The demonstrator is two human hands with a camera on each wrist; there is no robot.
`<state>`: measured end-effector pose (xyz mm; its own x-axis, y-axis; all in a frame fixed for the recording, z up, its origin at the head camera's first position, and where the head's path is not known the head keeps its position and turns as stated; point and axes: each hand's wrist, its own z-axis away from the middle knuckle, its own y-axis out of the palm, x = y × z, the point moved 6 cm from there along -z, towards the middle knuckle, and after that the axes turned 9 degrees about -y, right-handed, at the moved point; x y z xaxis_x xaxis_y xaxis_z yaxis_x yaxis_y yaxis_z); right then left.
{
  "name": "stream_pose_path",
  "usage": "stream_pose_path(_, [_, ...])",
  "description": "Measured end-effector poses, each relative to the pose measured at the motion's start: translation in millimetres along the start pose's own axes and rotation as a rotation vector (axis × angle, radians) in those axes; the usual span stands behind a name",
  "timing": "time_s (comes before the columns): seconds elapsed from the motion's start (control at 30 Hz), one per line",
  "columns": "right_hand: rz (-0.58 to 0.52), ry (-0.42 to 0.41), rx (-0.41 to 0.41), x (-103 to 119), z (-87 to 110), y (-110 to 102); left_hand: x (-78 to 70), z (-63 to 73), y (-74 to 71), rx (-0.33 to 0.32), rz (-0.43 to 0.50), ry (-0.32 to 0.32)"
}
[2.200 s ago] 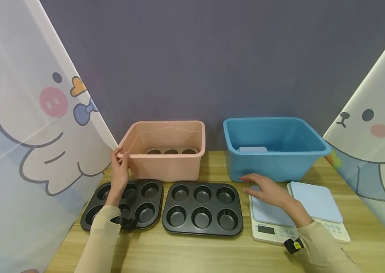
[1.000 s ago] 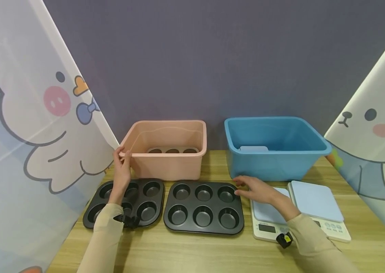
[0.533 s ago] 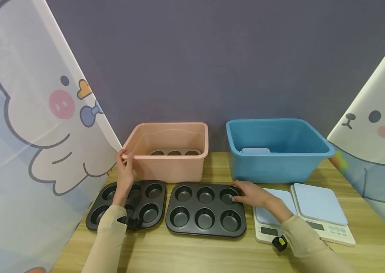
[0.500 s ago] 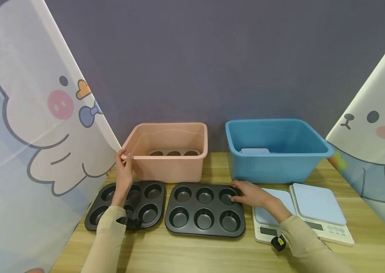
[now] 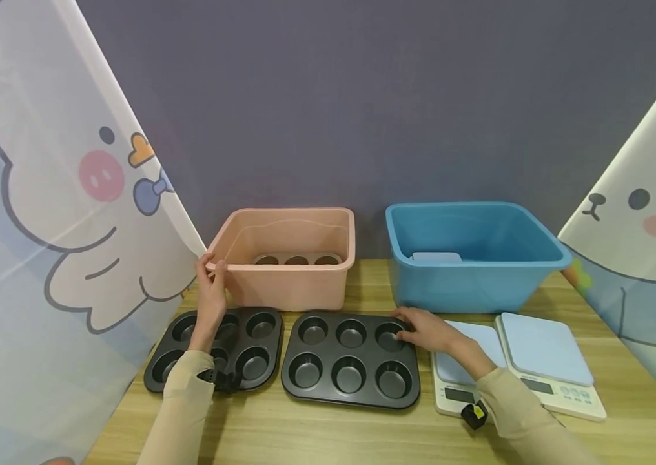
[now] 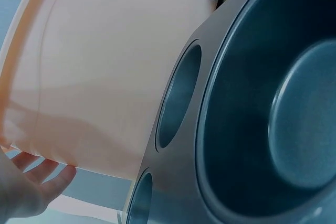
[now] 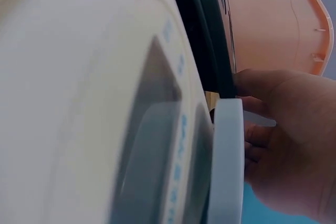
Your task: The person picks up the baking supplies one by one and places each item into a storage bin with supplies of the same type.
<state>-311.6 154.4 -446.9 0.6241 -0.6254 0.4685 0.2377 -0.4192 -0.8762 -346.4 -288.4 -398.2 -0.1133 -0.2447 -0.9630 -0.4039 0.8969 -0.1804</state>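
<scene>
My left hand (image 5: 210,300) holds the front left corner of a pink plastic bin (image 5: 287,287); in the left wrist view its fingertips (image 6: 65,177) lie at the bin's rim. Beneath that forearm a black muffin tin (image 5: 270,365) rests on the table. My right hand (image 5: 429,330) pinches the back right corner of a second black muffin tin (image 5: 326,349), its thumb at the back right cup. In the right wrist view the thumb (image 7: 257,80) lies against this tin's edge, other fingers on its far side. That forearm passes over a white kitchen scale (image 5: 450,371) with a pale blue platform.
A second kitchen scale (image 5: 545,349) lies to the right. Behind the scales stands a blue bin (image 5: 456,284) with a pale blue flat thing (image 5: 436,257) inside. Another muffin tin (image 5: 297,259) sits in the pink bin. Cartoon-printed cloths (image 5: 43,194) hang at both sides, a grey wall behind.
My right hand has moved left from over the scale to the middle muffin tin's corner and taken hold of it. The tin's right side shifts slightly. The left hand stays on the pink bin.
</scene>
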Motion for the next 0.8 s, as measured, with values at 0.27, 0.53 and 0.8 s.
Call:
stream_pose_path(0.27, [-0.075,0.016,-0.054,-2,2.6,-6,-3.3,-0.4,-1.1,0.008,0.001,0.006])
stream_pose_path(0.53, [-0.209,0.077,-0.082,1,7.9,-10,-20.1,7.2,-1.8,0.047,0.023,-0.041])
stream_pose_path(0.8, [-0.242,0.057,-0.205,7,11.1,-25,-20.3,8.8,-1.6,0.047,0.024,-0.042])
